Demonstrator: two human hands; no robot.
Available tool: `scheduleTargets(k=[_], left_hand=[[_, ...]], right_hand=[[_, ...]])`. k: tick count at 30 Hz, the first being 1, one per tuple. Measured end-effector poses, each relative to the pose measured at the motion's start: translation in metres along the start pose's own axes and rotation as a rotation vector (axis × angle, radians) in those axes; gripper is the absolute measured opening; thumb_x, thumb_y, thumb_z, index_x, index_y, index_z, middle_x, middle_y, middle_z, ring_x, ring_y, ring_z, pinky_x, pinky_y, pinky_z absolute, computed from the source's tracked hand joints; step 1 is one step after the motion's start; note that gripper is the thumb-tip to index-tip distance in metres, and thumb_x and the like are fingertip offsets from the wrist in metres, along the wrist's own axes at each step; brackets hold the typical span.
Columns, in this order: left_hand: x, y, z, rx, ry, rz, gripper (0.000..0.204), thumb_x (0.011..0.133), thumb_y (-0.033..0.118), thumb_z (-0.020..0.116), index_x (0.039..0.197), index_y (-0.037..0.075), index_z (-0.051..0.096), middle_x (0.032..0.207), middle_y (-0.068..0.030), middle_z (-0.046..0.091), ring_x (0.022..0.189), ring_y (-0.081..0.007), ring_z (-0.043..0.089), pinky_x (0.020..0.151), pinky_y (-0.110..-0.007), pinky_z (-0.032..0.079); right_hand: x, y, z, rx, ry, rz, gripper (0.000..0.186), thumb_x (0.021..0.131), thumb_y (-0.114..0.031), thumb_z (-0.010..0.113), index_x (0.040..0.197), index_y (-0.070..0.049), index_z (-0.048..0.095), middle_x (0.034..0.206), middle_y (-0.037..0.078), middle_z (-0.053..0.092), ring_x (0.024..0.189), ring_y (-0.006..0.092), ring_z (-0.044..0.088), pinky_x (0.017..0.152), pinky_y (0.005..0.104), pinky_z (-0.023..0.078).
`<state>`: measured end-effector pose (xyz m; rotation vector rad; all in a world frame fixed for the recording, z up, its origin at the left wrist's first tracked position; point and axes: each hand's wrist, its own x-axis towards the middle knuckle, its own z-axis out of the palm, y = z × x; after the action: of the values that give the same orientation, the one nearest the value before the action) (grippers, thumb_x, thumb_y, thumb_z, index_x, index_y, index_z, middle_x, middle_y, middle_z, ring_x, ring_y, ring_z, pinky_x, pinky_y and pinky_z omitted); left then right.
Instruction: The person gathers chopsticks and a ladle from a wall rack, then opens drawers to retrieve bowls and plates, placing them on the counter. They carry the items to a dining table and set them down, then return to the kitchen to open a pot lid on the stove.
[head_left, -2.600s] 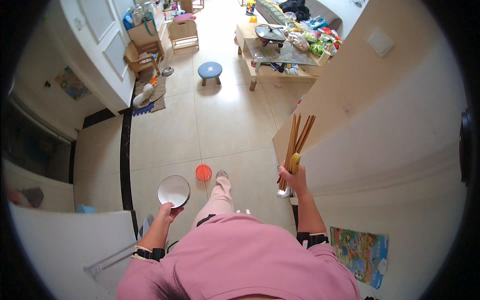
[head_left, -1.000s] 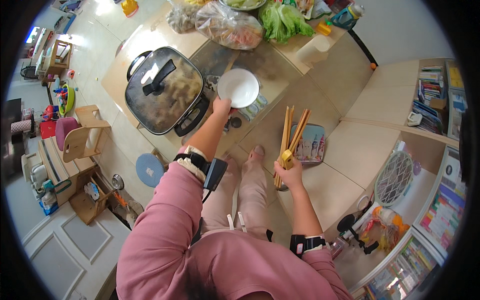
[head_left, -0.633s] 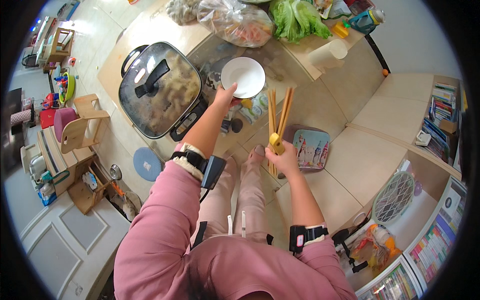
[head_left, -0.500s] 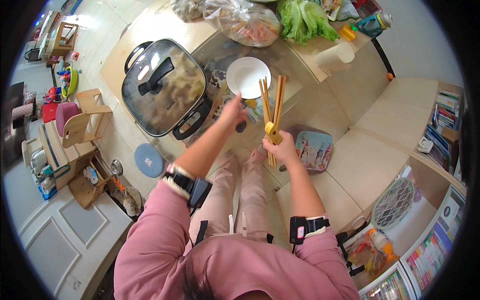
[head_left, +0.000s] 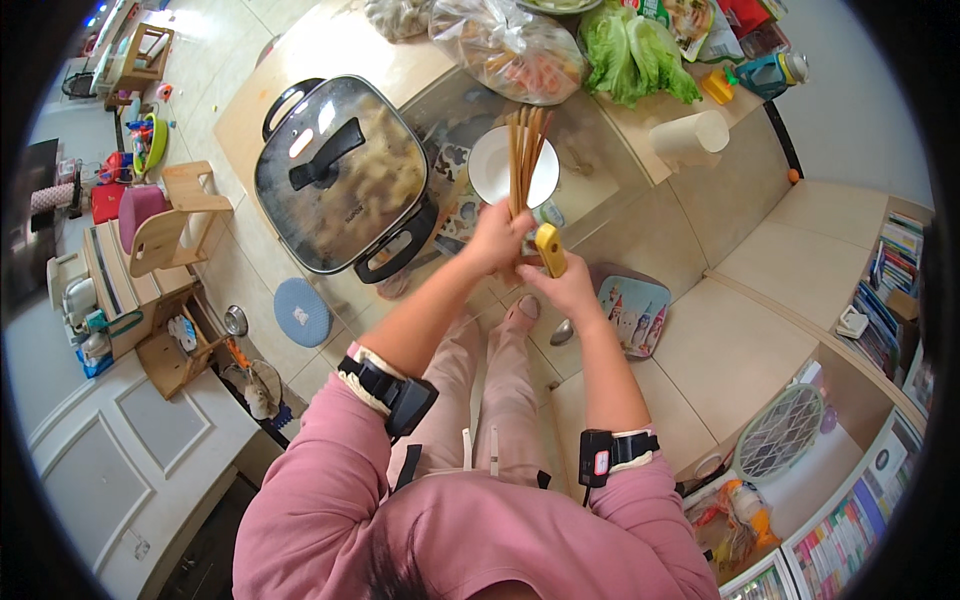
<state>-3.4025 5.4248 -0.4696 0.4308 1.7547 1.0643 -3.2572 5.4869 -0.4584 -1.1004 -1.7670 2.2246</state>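
Note:
My left hand (head_left: pixel 494 240) is closed around a bundle of wooden chopsticks (head_left: pixel 522 160), which point away from me over a white plate (head_left: pixel 488 168). Beside it, my right hand (head_left: pixel 568 292) is closed on a yellow handle (head_left: pixel 549 250) with a hole in its end. A metal spoon bowl (head_left: pixel 562 332) shows below that hand, apparently part of the same utensil. The two hands nearly touch, and the lower chopstick ends are hidden by them. Left of the plate stands a black electric pan (head_left: pixel 345 175) with food under its glass lid.
Along the table's far side lie a clear bag of food (head_left: pixel 510 50), green lettuce (head_left: pixel 640 60) and a white paper roll (head_left: pixel 690 138). A bottle (head_left: pixel 775 75) stands at the far right corner. On the floor are a blue round stool (head_left: pixel 302 312) and a patterned seat (head_left: pixel 634 315).
My left hand has moved right and closed around the chopsticks, which my right hand held before. The chopsticks have shifted left over the plate. The yellow handle stays in my right hand.

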Motion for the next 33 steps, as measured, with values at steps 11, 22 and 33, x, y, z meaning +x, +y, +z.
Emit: scheduleTargets(k=[11, 22, 33], left_hand=[[0.091, -0.011, -0.017, 1.384, 0.581, 0.425, 0.023, 0.07, 0.022, 0.061, 0.086, 0.006, 0.058, 0.089, -0.0075, 0.053, 0.089, -0.0245, 0.051, 0.079, -0.036, 0.038], [0.079, 0.005, -0.02, 1.277, 0.404, 0.369, 0.048, 0.064, 0.028, 0.069, 0.104, 0.006, 0.052, 0.098, -0.008, 0.058, 0.095, -0.0243, 0.053, 0.082, -0.037, 0.037], [0.075, 0.007, -0.025, 1.241, 0.415, 0.417, 0.06, 0.061, 0.028, 0.073, 0.112, 0.006, 0.049, 0.106, -0.0074, 0.055, 0.102, -0.0244, 0.05, 0.086, -0.038, 0.036]], right_hand=[[-0.053, 0.023, -0.034, -0.299, 0.133, -0.029, 0.021, 0.075, -0.013, 0.069, 0.093, -0.002, 0.066, 0.079, 0.011, 0.067, 0.071, 0.0154, 0.064, 0.066, 0.0271, 0.049], [-0.067, 0.018, -0.037, -0.291, 0.15, -0.082, 0.015, 0.075, -0.008, 0.068, 0.088, -0.002, 0.065, 0.081, 0.009, 0.067, 0.073, 0.0161, 0.065, 0.067, 0.0264, 0.049], [-0.07, -0.012, -0.035, -0.227, 0.298, -0.041, 0.01, 0.077, -0.007, 0.066, 0.087, -0.004, 0.064, 0.074, 0.003, 0.063, 0.068, 0.0097, 0.059, 0.063, 0.0236, 0.046]])
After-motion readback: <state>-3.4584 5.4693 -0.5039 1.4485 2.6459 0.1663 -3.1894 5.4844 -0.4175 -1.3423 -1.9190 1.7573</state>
